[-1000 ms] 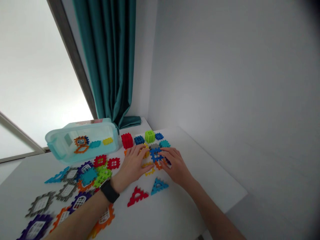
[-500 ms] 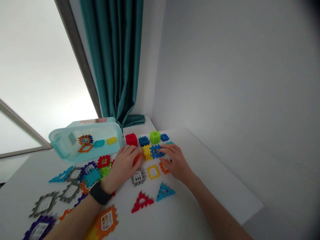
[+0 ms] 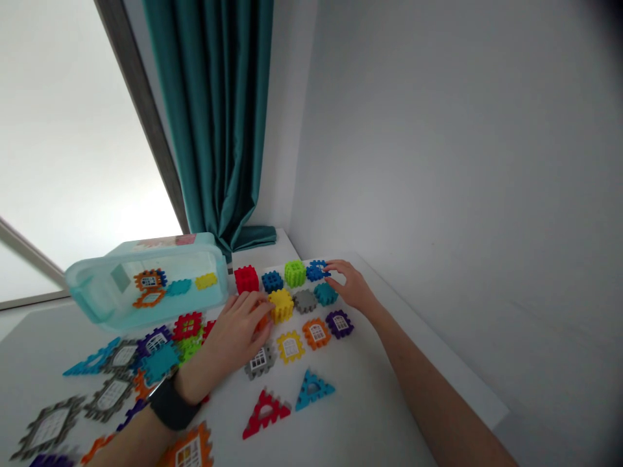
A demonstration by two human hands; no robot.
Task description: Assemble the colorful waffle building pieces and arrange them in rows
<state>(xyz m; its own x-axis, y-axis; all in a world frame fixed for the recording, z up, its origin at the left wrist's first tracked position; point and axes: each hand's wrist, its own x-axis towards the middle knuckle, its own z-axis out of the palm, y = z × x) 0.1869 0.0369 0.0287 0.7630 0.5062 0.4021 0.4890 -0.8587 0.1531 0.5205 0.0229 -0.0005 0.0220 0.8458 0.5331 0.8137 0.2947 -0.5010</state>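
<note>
My right hand (image 3: pixel 351 285) is at the back row, thumb and fingertips pinching a blue notched building tile (image 3: pixel 317 270) at its right edge. That tile sits over or on other blue tile there; the exact fit cannot be made out. My left hand (image 3: pixel 243 327), with a dark watch on the wrist, curls over an orange building block (image 3: pixel 263 322), mostly hidden under the fingers. Its fingertips reach the side of a yellow block (image 3: pixel 281 305). Right of the yellow block lie a grey tile (image 3: pixel 305 301) and a teal tile (image 3: pixel 326 294).
A red block (image 3: pixel 246 279), a dark blue block (image 3: pixel 272 281) and a green block (image 3: pixel 294 274) line the back. A light-blue bin (image 3: pixel 97 305) lies on its side at left. Window tiles and triangles, including a red one (image 3: pixel 265 414), lie in front.
The blue tile and my right hand have moved from beside the yellow block to the back right, uncovering the grey and teal tiles. My left hand stays over the orange block.
</note>
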